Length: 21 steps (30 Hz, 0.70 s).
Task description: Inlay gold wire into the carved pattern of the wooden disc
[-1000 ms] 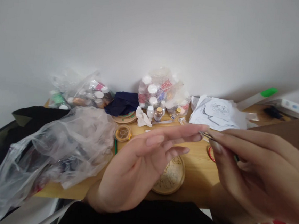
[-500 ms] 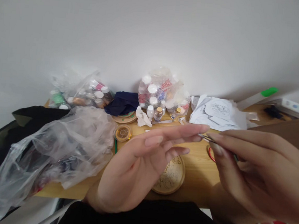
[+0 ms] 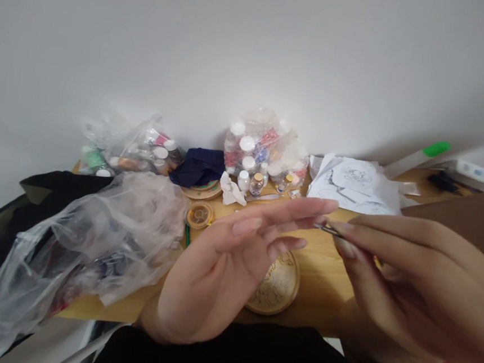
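My left hand is raised, palm up, its fingers stretched out to the right and the thumb lying apart. It holds nothing that I can see. My right hand is closed in a pinch on slim metal tweezers. Their narrow split tip lies right by the fingertips of my left hand; whether it touches them is unclear. The rest of the tweezers is hidden in the right hand. Below my left fingers, a round pale disc with a line drawing lies on the wooden table, partly covered by the hand.
At the left spreads a crumpled clear plastic bag. Against the wall stand bagged jars, small bottles and dark blue cloth. Drawn-on paper sheets lie at the back right. An amber round container sits left of centre.
My right hand has shifted slightly left and down with the tweezers, their tip now lower against the left fingertips. A red loop on the table is now hidden behind that hand. My left hand is nearly still.
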Available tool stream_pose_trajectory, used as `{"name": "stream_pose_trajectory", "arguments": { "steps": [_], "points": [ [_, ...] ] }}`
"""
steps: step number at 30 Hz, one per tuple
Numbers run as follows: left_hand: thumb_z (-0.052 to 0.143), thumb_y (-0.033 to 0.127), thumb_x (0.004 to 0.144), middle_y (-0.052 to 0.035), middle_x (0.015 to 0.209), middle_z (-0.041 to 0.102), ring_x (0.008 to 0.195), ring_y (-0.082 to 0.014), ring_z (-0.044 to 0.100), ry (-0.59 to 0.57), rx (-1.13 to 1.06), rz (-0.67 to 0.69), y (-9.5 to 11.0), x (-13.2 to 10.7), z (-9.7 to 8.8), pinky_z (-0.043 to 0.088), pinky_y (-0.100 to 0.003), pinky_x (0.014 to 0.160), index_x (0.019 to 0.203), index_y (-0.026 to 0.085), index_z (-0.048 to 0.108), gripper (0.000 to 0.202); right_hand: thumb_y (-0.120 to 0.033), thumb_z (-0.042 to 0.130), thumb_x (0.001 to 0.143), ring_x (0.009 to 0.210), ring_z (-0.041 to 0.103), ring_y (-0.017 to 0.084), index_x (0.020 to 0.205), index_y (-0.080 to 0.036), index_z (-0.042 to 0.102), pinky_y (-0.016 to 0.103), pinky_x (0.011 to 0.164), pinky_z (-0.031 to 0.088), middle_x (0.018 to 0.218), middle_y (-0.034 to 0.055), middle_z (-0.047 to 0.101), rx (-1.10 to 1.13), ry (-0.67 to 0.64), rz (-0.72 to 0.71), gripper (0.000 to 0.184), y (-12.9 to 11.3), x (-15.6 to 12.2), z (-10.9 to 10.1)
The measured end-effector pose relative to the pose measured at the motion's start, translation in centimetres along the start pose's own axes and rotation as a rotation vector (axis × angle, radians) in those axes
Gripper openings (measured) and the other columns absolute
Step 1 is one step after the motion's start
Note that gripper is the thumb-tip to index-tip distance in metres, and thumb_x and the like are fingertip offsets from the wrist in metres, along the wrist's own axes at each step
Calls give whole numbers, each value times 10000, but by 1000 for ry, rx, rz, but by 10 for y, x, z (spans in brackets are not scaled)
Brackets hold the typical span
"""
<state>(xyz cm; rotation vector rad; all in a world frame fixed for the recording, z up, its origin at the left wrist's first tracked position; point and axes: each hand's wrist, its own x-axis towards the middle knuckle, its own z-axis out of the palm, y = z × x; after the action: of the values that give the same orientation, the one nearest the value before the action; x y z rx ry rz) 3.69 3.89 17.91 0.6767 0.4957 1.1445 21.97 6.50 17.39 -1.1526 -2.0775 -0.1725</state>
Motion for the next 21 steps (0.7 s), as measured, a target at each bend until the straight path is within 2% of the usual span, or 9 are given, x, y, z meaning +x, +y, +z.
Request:
{"name": "stream_pose_trajectory", "arguments": {
  "steps": [3, 8, 12, 18, 21],
  "points": [
    [450, 393, 952, -17, 1303, 677, 1337, -277, 520, 1, -10, 2, 0, 0, 0, 423, -389, 1114, 1153, 225, 730, 384, -391, 413, 1009, 458, 573, 139, 756, -253, 738, 344, 574, 509, 640, 37, 704, 9, -41, 2, 434, -1, 0, -2],
    [427, 387, 961, -26, 1313, 672, 1322, -276, 530, -5, -6, -2, 0, 1, 0, 426, -398, 1108, 1139, 221, 729, 388, -387, 417, 992, 594, 656, 189, 698, -282, 698, 340, 577, 549, 540, 39, 615, 1, -17, 26, 420, 1, 4, -3],
    [411, 369, 965, -52, 1319, 665, 1308, -270, 536, -6, -25, -5, 0, 1, 1, 432, -385, 1096, 1147, 188, 722, 403, -403, 436, 982, 568, 635, 172, 782, -276, 721, 331, 572, 546, 602, 39, 650, 10, -47, 32, 371, 4, 3, -3],
    [417, 390, 964, -46, 1328, 656, 1312, -277, 529, -7, -15, -21, 0, 1, 0, 430, -389, 1092, 1145, 204, 723, 401, -344, 485, 957, 590, 643, 191, 808, -297, 735, 345, 587, 546, 634, 35, 651, 17, 41, 63, 295, 2, -1, 4],
    [421, 373, 961, -52, 1326, 660, 1303, -265, 533, -12, -29, -17, 0, 1, 0, 437, -371, 1081, 1159, 186, 720, 404, -334, 457, 966, 582, 638, 200, 825, -291, 741, 358, 568, 537, 632, 44, 651, -1, 38, 42, 319, 1, 0, 6]
  ]
}}
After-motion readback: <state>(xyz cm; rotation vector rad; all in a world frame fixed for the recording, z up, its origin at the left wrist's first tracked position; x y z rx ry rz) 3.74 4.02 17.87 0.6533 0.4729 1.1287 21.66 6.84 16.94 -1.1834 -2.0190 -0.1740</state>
